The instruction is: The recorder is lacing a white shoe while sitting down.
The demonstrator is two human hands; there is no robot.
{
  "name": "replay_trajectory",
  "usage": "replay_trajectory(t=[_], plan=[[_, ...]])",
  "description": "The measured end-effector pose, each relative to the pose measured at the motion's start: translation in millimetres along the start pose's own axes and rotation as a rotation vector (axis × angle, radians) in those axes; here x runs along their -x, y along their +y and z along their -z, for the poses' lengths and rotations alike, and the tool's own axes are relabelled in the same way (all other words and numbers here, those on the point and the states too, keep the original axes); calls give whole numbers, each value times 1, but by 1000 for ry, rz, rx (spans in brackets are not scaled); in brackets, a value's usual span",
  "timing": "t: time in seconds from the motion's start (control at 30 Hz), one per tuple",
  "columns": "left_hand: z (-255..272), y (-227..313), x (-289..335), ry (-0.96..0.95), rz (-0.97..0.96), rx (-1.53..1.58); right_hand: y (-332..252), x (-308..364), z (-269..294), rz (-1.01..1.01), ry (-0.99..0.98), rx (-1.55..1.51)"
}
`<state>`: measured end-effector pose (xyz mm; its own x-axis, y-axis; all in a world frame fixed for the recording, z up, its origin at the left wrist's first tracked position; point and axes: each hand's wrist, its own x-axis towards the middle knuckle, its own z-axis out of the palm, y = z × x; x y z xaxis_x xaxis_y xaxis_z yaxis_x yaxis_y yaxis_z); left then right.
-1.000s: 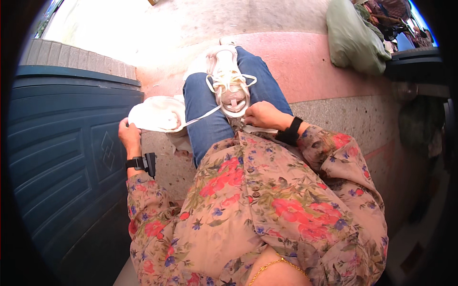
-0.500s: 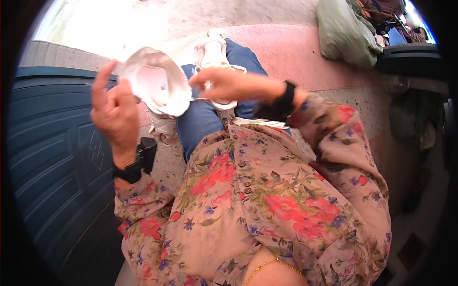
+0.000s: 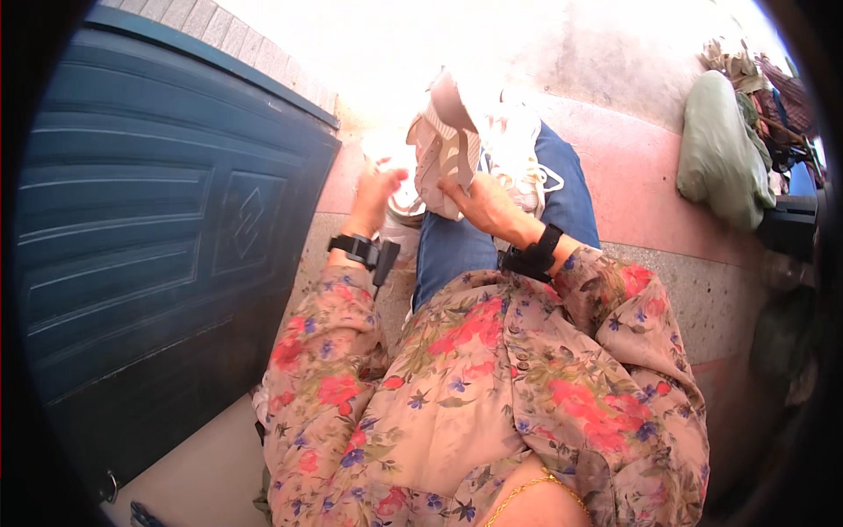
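A beige-and-white shoe upper [image 3: 446, 149] with a ribbed pattern stands raised over my lap. The fingers of my right hand [image 3: 474, 200] grip its lower edge, thumb against the near side. To the left of it is my left hand [image 3: 376, 191], its fingers apart and a little smeared, with nothing visible in them. Bright light washes out the pale things just beyond its fingertips. Across my jeans [image 3: 566, 171] lies a white laced shoe piece [image 3: 516, 145], its loose lace loops hanging to the right.
A dark blue panelled door [image 3: 176, 202] stands close on my left. Further right, a full pale green sack [image 3: 722, 154] leans by a heap of cloth and bags [image 3: 777, 97]. Pink and grey paving [image 3: 632, 167] stretches ahead.
The shoe upper has turned from showing its hollow inside to its outer side, and my right hand now holds it. My left hand has come off it. The view has swung left.
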<state>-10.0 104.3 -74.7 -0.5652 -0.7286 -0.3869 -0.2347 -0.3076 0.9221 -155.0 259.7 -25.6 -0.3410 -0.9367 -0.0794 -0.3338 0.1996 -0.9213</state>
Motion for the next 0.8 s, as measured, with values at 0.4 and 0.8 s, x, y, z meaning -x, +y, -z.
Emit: replay_trajectory(t=[0.4, 0.8], plan=[[-2, 65, 48, -55, -155, -513, 31, 33, 41, -337, -194, -821], [-102, 33, 81, -414, -818, -833, 177, 53, 108, -401, -166, -1348]])
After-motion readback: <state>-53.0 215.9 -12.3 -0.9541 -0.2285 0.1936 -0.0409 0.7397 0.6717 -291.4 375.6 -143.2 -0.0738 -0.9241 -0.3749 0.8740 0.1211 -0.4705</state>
